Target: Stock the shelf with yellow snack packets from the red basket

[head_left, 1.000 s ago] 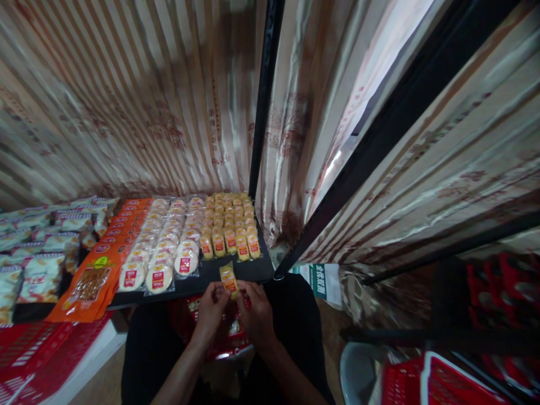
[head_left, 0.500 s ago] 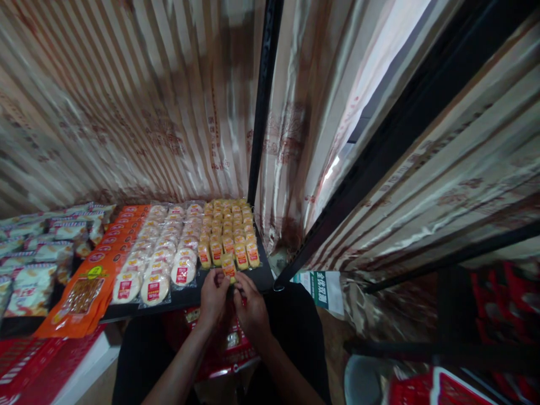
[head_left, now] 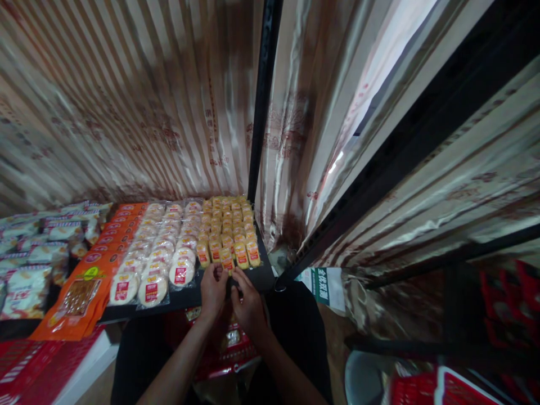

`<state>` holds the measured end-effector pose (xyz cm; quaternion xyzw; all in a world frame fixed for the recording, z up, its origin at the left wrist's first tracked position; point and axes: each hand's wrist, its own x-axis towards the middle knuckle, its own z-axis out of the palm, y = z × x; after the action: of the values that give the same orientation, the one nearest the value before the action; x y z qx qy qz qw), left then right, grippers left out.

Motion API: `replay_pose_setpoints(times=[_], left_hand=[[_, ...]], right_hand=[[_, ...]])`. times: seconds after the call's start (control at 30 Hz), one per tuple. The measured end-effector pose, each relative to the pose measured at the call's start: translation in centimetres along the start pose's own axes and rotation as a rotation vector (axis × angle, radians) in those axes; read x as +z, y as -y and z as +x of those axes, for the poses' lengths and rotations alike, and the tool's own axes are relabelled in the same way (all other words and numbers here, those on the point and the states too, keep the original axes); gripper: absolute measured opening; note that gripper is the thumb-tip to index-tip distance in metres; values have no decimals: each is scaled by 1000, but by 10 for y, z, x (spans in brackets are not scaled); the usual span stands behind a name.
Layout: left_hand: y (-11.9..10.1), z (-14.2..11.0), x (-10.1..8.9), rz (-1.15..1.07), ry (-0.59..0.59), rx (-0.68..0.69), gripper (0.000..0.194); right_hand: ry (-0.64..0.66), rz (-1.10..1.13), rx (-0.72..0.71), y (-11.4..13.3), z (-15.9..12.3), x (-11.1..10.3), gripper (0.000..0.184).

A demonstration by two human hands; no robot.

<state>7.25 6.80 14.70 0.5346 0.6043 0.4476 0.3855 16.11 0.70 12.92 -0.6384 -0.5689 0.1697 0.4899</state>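
A small yellow wrapped snack cake (head_left: 226,258) with a red label stands tilted at the front of the cake rows, between similar ones. My left hand (head_left: 213,292) is closed at its lower left side, fingers curled, thumb near the bottom edge. From the right, my right hand (head_left: 248,302) pinches at its lower right corner. The fingertips partly cover its base. Several rows of the same yellow cakes (head_left: 226,216) stretch back on the black shelf (head_left: 261,277). Left of them lie rows of round white wrapped crackers (head_left: 154,289).
Orange snack packets (head_left: 80,295) overlap farther left, beside pale bags (head_left: 27,289). A red basket (head_left: 230,360) sits below the shelf between my knees. Black posts (head_left: 258,112) and striped curtains (head_left: 177,101) stand behind. A grey bucket (head_left: 363,379) is at lower right.
Both hands have moved the yellow cake slightly away from me, in toward the front row. The view has shifted a little.
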Motion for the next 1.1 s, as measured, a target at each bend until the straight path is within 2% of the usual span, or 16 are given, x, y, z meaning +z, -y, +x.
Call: replay_pose_setpoints(times=[0.37,0.6,0.7,0.93,1.1], left_hand=[[0,6,5,153,3,94,23],[0,8,5,239,0,136,25],[0,8,5,254,10,172,26],[4,8,6,331,11,268,24],[3,4,6,520,-7,314,25]], right_hand=[[-26,-13,-52,-2,-1,-4,37],[-180,-131,-122,-4,8,-14,33],[-243,-194,-145,-11,16,-13,37],[-317,-239,-88,-21,39,-6,49],[-351,-236,-65,-27,49,0,51]])
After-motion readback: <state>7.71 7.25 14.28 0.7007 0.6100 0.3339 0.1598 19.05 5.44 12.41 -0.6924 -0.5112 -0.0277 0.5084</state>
